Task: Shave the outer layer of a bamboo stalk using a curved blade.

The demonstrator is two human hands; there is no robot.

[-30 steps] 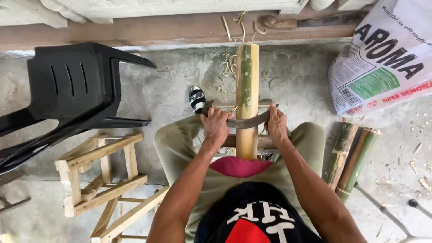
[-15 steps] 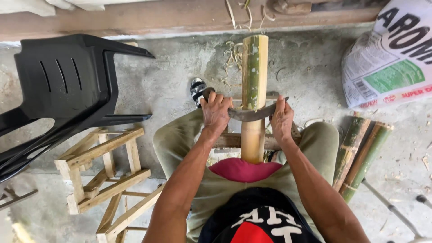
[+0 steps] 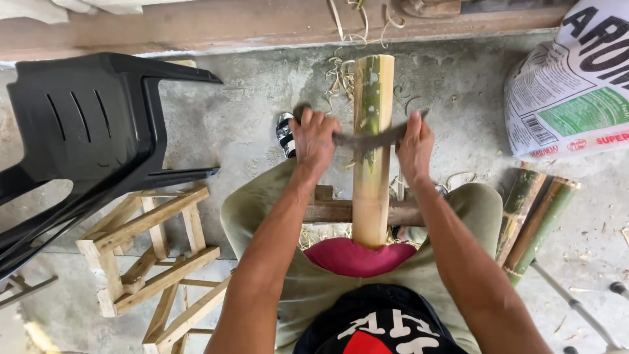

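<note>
Bamboo pole (image 3: 372, 157) lying lengthwise between the knees, curved blade (image 3: 367, 137) across it, left hand (image 3: 314, 139) and right hand (image 3: 415, 145) fingers clenched around its ends, black chair (image 3: 92, 124) alongside.

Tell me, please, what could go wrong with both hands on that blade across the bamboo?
The curved blade lies across the bamboo pole, gripped at each end by the left hand and right hand. If drawn toward the body, a slip could bring the edge to the thighs. The pole's near end rests against the lap on a wooden crossbar, so it might roll or shift.
</note>
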